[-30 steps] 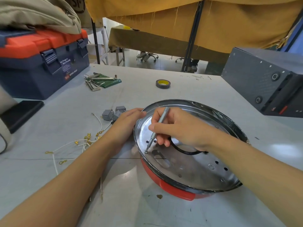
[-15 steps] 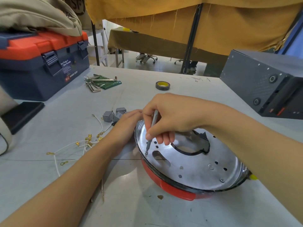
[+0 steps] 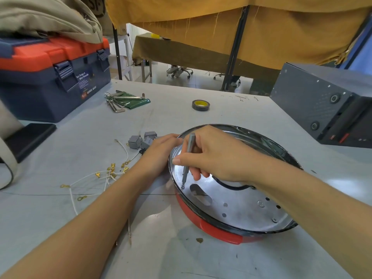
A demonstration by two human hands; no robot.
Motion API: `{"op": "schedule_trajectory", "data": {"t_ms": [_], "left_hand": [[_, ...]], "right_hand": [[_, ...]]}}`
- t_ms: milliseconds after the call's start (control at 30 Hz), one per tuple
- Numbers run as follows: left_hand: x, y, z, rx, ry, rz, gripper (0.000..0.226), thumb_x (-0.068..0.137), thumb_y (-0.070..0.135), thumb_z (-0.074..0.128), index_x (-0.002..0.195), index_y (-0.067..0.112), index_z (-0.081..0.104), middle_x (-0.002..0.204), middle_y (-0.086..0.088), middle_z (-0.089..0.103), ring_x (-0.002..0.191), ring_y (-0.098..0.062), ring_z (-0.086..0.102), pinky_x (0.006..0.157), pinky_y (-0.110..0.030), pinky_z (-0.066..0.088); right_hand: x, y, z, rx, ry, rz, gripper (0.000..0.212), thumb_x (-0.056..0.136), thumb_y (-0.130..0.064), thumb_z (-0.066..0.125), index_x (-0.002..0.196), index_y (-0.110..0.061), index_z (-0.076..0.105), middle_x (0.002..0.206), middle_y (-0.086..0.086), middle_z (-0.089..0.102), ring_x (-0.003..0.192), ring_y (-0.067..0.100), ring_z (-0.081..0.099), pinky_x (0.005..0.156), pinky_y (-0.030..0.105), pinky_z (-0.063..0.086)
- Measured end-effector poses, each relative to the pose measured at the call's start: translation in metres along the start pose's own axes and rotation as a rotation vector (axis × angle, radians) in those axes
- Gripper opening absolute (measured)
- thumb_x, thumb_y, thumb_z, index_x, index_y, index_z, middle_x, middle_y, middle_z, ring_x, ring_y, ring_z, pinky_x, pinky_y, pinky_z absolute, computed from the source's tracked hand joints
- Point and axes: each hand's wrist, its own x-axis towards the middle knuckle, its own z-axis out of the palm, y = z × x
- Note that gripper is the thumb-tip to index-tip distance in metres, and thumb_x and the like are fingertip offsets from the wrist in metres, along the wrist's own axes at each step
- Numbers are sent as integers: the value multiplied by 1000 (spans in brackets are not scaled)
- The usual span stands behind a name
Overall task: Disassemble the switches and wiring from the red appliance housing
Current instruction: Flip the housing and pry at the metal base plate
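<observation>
One red housing (image 3: 219,231) lies on the table (image 3: 201,258) with its metal plate (image 3: 241,204) up. Left of it lie three grey switches (image 3: 134,141) and loose white wires (image 3: 90,178). The right hand (image 3: 213,158) pinches a screwdriver (image 3: 188,158), its tip on a screw (image 3: 182,186) in the plate. The left hand (image 3: 161,152) rests on the rim, fingers relaxed.
</observation>
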Motion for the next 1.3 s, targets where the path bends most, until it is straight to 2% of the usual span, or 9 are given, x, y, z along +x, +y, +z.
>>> {"op": "schedule_trajectory", "data": {"t_ms": [67, 200, 433, 633, 767, 833, 933, 1067, 1300], "left_hand": [[-1, 0, 0, -3, 1, -5, 23, 90, 5, 40, 70, 4, 51, 70, -13, 47, 58, -16, 47, 47, -16, 38], [0, -2, -1, -22, -19, -1, 24, 91, 6, 39, 94, -15, 51, 86, -21, 53, 75, -24, 48, 59, -27, 40], [-2, 3, 1, -34, -21, 0, 29, 92, 5, 39, 104, -15, 56, 103, -42, 54, 80, -28, 57, 69, -35, 47], [-1, 1, 1, -90, -24, -46, 27, 92, 10, 43, 99, -8, 62, 87, -27, 60, 75, -27, 59, 63, -30, 48], [2, -2, -1, 10, 20, -3, 36, 92, 10, 41, 69, 17, 68, 70, -6, 67, 61, -11, 62, 55, -20, 49], [0, -1, -1, 8, 34, -4, 42, 92, 9, 41, 59, 20, 65, 61, -1, 64, 54, -8, 60, 48, -15, 45], [-3, 1, 0, 1, 17, -9, 27, 91, 9, 42, 69, 8, 59, 68, -12, 58, 56, -11, 56, 46, -13, 42], [-3, 0, 1, -56, 3, -37, 21, 92, 11, 44, 75, 9, 57, 79, -15, 50, 71, -21, 49, 57, -27, 39], [0, -1, -2, 25, 10, -9, 25, 92, 13, 42, 79, 10, 64, 82, -14, 64, 78, -20, 59, 71, -32, 46]], "right_hand": [[0, -1, -2, -15, -46, -27, 34, 93, -24, 60, 69, 0, 65, 54, 4, 65, 46, 10, 50, 50, 19, 43], [2, 2, -10, 43, -148, -49, 22, 92, -20, 61, 78, -4, 60, 53, 1, 60, 52, 13, 47, 56, 27, 40], [11, 1, -24, 44, -339, -55, 20, 93, -13, 61, 74, -8, 58, 62, 12, 59, 58, 16, 47, 60, 28, 41], [21, -8, -35, -59, -416, 36, 11, 87, -3, 67, 77, 1, 64, 61, 12, 66, 47, 13, 57, 47, 20, 47], [26, -21, -31, -290, -386, 77, 14, 87, -16, 67, 79, -5, 66, 49, 1, 63, 38, 8, 51, 42, 15, 42], [26, -24, -26, -384, -358, 88, 23, 89, -27, 65, 76, -8, 64, 40, -3, 58, 31, 8, 44, 40, 14, 37], [21, -22, -25, -295, -323, 128, 29, 93, -27, 60, 75, -5, 60, 36, -4, 55, 27, 7, 39, 36, 11, 34], [14, -18, -22, -189, -326, 137, 25, 93, -17, 60, 78, 3, 60, 46, -1, 63, 30, 7, 49, 36, 13, 39], [18, -22, -26, -298, -388, 29, 26, 90, -15, 63, 67, -6, 56, 46, -5, 61, 36, 8, 49, 39, 11, 37]]}}
